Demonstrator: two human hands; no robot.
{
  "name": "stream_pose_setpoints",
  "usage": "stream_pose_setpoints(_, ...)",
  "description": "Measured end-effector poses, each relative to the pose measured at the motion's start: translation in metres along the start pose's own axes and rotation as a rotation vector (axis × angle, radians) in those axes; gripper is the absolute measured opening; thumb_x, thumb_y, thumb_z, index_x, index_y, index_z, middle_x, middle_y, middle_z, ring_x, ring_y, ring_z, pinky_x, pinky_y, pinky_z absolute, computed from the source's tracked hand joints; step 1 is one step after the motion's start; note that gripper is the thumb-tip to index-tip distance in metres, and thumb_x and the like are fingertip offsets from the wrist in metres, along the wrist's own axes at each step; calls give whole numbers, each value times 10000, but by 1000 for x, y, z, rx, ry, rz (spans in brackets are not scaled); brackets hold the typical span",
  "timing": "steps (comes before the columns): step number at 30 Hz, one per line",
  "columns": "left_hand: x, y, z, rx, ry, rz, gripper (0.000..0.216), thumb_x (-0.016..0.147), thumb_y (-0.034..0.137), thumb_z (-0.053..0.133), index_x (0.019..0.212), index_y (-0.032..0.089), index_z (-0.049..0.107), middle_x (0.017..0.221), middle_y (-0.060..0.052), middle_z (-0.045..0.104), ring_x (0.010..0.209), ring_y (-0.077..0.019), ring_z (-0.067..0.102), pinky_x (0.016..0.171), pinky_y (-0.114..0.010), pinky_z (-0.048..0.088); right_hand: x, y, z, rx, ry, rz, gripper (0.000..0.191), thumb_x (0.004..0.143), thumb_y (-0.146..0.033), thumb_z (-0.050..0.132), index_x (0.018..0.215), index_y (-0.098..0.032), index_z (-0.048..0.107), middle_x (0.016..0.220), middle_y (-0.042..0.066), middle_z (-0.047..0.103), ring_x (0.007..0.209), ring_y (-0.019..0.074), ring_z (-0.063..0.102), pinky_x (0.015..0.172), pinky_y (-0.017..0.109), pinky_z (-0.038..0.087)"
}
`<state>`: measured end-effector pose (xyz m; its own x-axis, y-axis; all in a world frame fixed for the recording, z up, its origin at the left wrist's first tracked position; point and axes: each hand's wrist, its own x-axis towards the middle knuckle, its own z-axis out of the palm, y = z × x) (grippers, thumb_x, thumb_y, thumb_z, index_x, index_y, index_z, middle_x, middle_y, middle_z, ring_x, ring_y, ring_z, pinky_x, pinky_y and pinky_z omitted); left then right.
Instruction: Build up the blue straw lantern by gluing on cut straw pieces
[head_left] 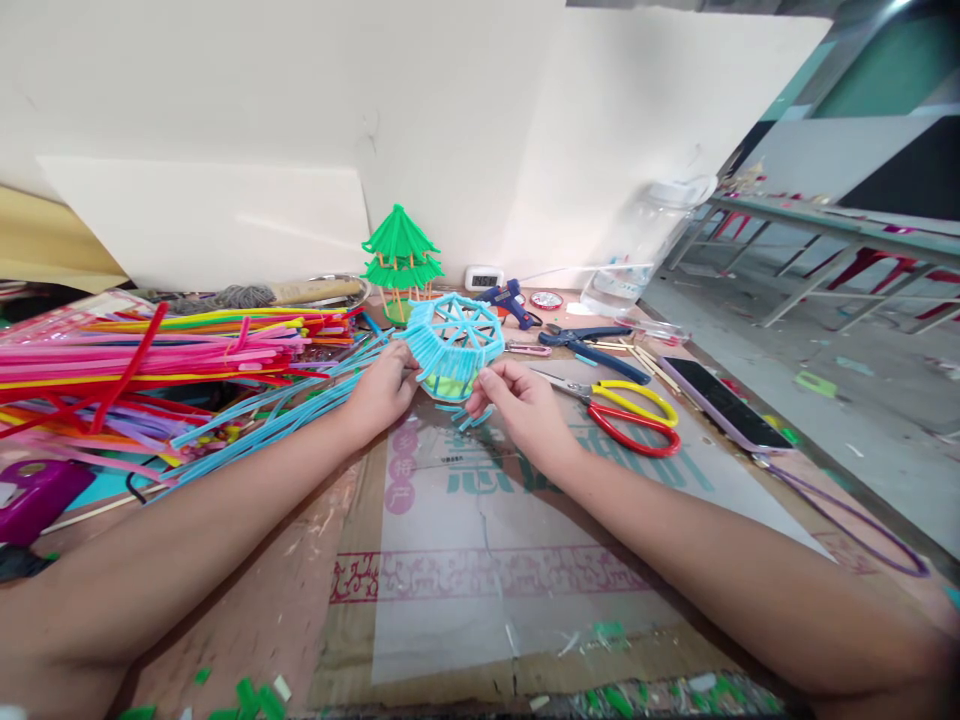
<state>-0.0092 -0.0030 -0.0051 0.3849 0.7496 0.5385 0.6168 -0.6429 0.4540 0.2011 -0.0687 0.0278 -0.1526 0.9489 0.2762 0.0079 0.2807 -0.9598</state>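
Observation:
A light blue roof-shaped model made of straws (pixel 454 338) is held up over the cardboard sheet (pixel 487 560), tilted toward me. My left hand (pixel 384 388) grips its left edge with closed fingers. My right hand (pixel 517 398) pinches its lower right fringe of straw ends. A few cut blue straw pieces (pixel 463 414) lie just under the model. Behind it stands a finished green straw pagoda (pixel 401 258).
A big pile of coloured straws (pixel 150 370) fills the left. Red-and-yellow scissors (pixel 626 412), blue pliers (pixel 589 346), a blue glue gun (pixel 511 302), a phone (pixel 720 402) and a clear jar (pixel 637 262) lie to the right. A purple object (pixel 37 495) sits far left.

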Motion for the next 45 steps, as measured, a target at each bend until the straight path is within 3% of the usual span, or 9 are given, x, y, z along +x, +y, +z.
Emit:
stream_pose_setpoints(9,0,0,0,12,4,8,104,901,257,496,903,191,576,1023,-114,607,1026,-294,567,928,-482,481,2,4,-1,23,-25,31,347,844,-545,636,745,-218,577,621,2,666,566,167,624,598,319,524)
stream_pose_setpoints(12,-1,-1,0,14,3,-5,103,893,262,499,880,185,566,968,-107,594,988,-289,571,896,-469,491,4,5,-5,-5,13,-27,356,891,-541,579,744,-220,540,586,-14,616,542,153,580,575,305,488)
stream_pose_setpoints(15,-1,-2,1,16,2,-26,107,892,273,502,872,185,559,960,-103,589,968,-284,577,872,-456,500,9,6,-16,-173,166,-281,220,909,-425,600,844,-221,552,664,-28,565,596,133,524,599,288,452)
stream_pose_setpoints(17,-2,-3,1,12,7,-37,111,894,281,504,900,186,564,996,-107,600,985,-284,581,884,-456,500,13,6,-25,-371,192,-514,132,903,-331,624,979,-227,597,780,-7,573,696,148,540,682,314,470)
stream_pose_setpoints(19,-2,-4,1,13,12,-38,115,896,284,509,912,186,567,1014,-110,610,1001,-287,584,896,-458,498,17,7,-32,-563,141,-695,199,900,-279,627,1095,-242,620,912,35,601,839,186,575,802,373,488)
stream_pose_setpoints(22,-2,-5,2,12,13,-25,119,899,284,512,926,186,573,1034,-109,617,1028,-289,586,923,-461,491,19,9,-38,-739,95,-815,329,877,-293,664,1200,-256,612,1090,91,589,1056,253,566,942,460,467)
stream_pose_setpoints(27,-1,-6,3,6,17,-30,132,896,266,516,972,180,580,1036,-108,610,1014,-281,585,903,-447,497,19,13,-38,-847,101,-868,451,855,-342,696,1282,-275,566,1145,105,550,1137,284,536,989,495,450)
stream_pose_setpoints(45,-1,-6,3,18,26,-14,44,883,218,514,876,188,545,926,-81,584,947,-265,575,851,-423,493,22,13,-40,-929,81,-936,435,875,-244,665,1287,-281,532,1148,99,552,1123,279,540,964,489,456)
